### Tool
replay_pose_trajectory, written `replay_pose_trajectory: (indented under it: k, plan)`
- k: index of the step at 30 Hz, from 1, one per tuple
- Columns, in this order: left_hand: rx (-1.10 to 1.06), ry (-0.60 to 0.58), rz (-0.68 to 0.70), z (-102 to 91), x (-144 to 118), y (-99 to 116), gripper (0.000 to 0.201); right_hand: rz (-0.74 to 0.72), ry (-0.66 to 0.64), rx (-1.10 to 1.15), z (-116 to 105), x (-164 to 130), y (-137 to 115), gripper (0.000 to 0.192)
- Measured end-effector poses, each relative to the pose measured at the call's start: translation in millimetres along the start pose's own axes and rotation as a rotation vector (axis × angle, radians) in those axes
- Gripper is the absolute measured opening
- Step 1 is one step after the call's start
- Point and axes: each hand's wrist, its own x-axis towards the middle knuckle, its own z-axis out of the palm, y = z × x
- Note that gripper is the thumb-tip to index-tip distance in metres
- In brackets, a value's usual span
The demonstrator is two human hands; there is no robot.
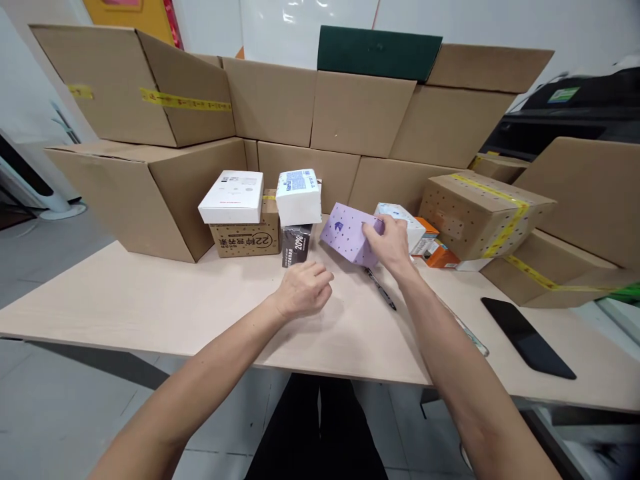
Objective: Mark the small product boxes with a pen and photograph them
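Observation:
My right hand (pixel 391 243) grips the right side of a purple box (pixel 350 233) with small dark dots, which tilts over the table. My left hand (pixel 306 288) is curled above the tabletop, in front of a black box (pixel 296 245) marked 20%; what its fingers hold, if anything, is hidden. On that black box sits a white box (pixel 299 197) with blue print. Left of it, a flat white box (pixel 233 197) rests on a brown carton (pixel 246 239). A black pen (pixel 382 291) lies under the purple box. Behind my right hand are a white-blue box (pixel 403 223) and an orange box (pixel 440 255).
Large cardboard boxes (pixel 285 100) wall off the back of the table (pixel 210 307). A taped dotted carton (pixel 480 213) stands at the right, by an opened carton (pixel 555 273). A black phone-like slab (pixel 527 337) lies near the right front edge.

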Motion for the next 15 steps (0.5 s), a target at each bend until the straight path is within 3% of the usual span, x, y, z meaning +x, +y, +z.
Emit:
replay_pose_trajectory:
  k: [4,7,11,15]
  plan:
    - [-0.13,0.144,-0.207,-9.7,3,1,0.017,-0.029,-0.098,0.232,-37,-45,21,0.045]
    - [-0.198,0.211,-0.364,-15.2,5,6,0.014,-0.054,-0.24,0.478,-53,-74,42,0.058]
    - [-0.264,0.15,-0.567,-17.2,6,10,0.032,-0.054,-0.516,0.605,-60,-88,60,0.101]
    - [-0.437,-0.015,-0.673,-18.2,8,12,0.049,-0.025,-0.563,0.531,-65,-89,61,0.117]
